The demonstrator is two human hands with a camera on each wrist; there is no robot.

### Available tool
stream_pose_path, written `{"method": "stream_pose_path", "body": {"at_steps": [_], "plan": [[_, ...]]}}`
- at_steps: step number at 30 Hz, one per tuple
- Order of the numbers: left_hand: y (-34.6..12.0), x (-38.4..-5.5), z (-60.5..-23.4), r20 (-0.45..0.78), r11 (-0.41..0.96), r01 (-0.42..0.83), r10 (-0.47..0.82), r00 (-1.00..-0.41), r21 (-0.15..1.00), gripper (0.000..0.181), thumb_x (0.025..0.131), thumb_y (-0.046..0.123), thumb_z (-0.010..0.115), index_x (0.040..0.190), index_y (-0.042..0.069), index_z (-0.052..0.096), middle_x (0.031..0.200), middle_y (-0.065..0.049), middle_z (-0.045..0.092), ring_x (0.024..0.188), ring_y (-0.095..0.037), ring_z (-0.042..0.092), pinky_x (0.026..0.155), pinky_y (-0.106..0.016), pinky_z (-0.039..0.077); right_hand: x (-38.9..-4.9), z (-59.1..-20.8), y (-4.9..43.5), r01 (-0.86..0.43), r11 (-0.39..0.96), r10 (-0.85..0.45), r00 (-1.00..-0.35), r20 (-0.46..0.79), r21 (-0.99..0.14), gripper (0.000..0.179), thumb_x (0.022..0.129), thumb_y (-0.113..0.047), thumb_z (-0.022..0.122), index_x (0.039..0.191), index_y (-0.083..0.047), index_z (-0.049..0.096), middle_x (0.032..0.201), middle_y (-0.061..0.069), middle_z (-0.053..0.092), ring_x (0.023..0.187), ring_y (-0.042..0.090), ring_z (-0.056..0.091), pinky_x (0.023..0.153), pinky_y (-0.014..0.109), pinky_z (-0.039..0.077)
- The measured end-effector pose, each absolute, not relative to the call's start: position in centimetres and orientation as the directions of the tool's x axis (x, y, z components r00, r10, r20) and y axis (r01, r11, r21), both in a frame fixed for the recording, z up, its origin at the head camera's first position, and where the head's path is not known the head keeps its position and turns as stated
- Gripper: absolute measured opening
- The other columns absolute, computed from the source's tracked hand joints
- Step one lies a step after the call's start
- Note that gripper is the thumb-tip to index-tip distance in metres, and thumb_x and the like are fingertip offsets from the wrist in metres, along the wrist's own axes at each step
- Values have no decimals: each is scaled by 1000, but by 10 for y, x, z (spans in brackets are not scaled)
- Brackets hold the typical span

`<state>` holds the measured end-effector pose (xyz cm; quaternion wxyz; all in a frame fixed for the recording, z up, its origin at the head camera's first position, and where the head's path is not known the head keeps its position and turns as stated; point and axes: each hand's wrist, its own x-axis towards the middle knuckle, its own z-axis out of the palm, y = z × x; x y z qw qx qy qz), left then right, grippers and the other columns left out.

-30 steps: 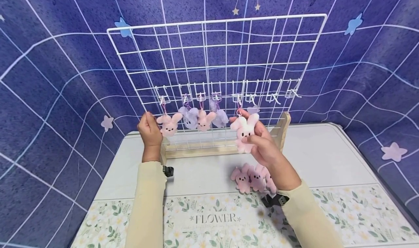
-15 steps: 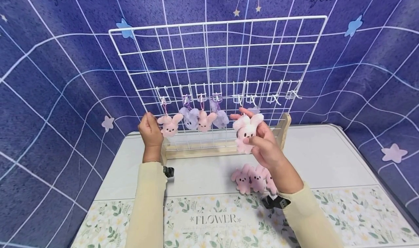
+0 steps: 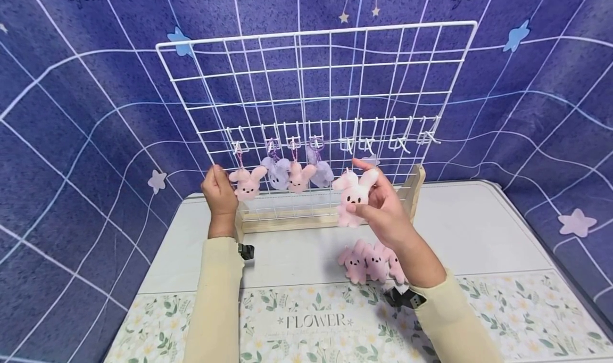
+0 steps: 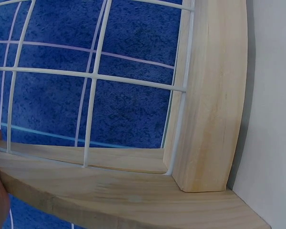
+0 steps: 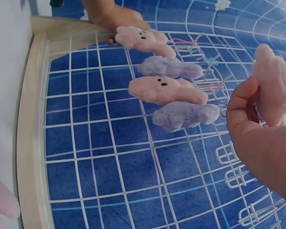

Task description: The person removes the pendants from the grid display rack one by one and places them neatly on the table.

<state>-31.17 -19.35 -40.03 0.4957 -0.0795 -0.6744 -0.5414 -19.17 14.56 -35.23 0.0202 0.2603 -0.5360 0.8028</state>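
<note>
Right grip [image 3: 387, 211], its thumb and fingers pinched together, holds 1 pale pink plush bunny [image 3: 353, 197] by the body in front of the white wire grid [image 3: 330, 97], just below the 5th hook [image 3: 349, 145] from the left. Left grip [image 3: 220, 194] is curled round the stand's wooden side post [image 4: 109, 193]. Between the hands, 2 pink bunny charms [image 3: 248, 186] and 2 lavender plush charms [image 3: 279, 174] hang alternately, while 3 pink plush bunnies [image 3: 356, 264] lie on the counter [image 3: 297, 256].
</note>
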Motion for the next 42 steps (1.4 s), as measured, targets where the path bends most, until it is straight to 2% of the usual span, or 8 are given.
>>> {"method": "stream_pose_path", "body": {"at_steps": [4, 6, 11, 13, 22, 27, 34, 42], "plan": [[-195, -311, -401, 752, 398, 643, -432, -498, 655, 40, 107, 2, 44, 70, -12, 43, 62, 28, 38, 54, 13, 35, 55, -10, 26, -192, -353, 146, -310, -367, -261, -870, 417, -877, 77, 87, 17, 57, 151, -24, 45, 71, -13, 48, 58, 1, 48, 57, 16, 45], [-195, -311, -402, 753, 397, 646, -432, -496, 652, 40, 107, 2, 44, 70, -12, 43, 62, 28, 38, 54, 13, 35, 55, -11, 25, -191, -353, 146, -284, -329, -286, -879, 382, -901, 67, 92, 13, 57, 147, -24, 47, 71, -12, 56, 61, 1, 57, 59, 17, 50], [-195, -312, -403, 757, 392, 653, -430, -492, 648, 40, 107, 2, 44, 70, -13, 43, 62, 28, 38, 54, 13, 34, 56, -11, 25, -191, -355, 147, -221, -249, -339, -892, 298, -943, 47, 100, 5, 56, 139, -22, 51, 92, -7, 70, 79, 10, 76, 67, 28, 63], [-195, -312, -403, 758, 395, 653, -430, -491, 647, 40, 107, 2, 44, 70, -12, 43, 62, 28, 38, 54, 13, 34, 56, -11, 25, -191, -357, 147, -219, -221, -346, -893, 287, -950, 46, 100, 4, 57, 139, -20, 52, 100, -6, 69, 83, 11, 76, 69, 31, 64], [-195, -312, -403, 765, 404, 655, -424, -484, 638, 40, 107, 1, 44, 69, -12, 42, 63, 28, 38, 55, 13, 35, 56, -11, 25, -194, -362, 145, -222, -125, -374, -892, 253, -967, 47, 98, 6, 62, 143, 3, 48, 108, -2, 68, 89, 11, 73, 74, 29, 64], [-194, -312, -401, 768, 401, 660, -420, -484, 635, 40, 107, 0, 43, 69, -13, 42, 63, 25, 38, 56, 13, 35, 57, -11, 25, -194, -364, 144, -260, -56, -397, -880, 261, -964, 46, 97, 8, 63, 141, 2, 51, 94, -1, 63, 77, 8, 64, 68, 21, 56], [-193, -312, -399, 761, 388, 661, -425, -490, 642, 40, 107, 0, 43, 69, -13, 41, 62, 26, 38, 54, 14, 35, 55, -11, 25, -193, -366, 142, -255, 59, -443, -873, 204, -965, 41, 98, 1, 67, 138, -5, 59, 75, -2, 54, 63, 6, 50, 58, 20, 45], [-193, -312, -399, 757, 390, 654, -424, -497, 648, 40, 107, 0, 43, 69, -13, 40, 62, 26, 38, 55, 13, 35, 55, -11, 25, -193, -371, 139, -205, 169, -461, -881, 107, -964, 35, 98, -2, 68, 132, -4, 63, 89, 2, 57, 71, 8, 57, 63, 22, 49]]}}
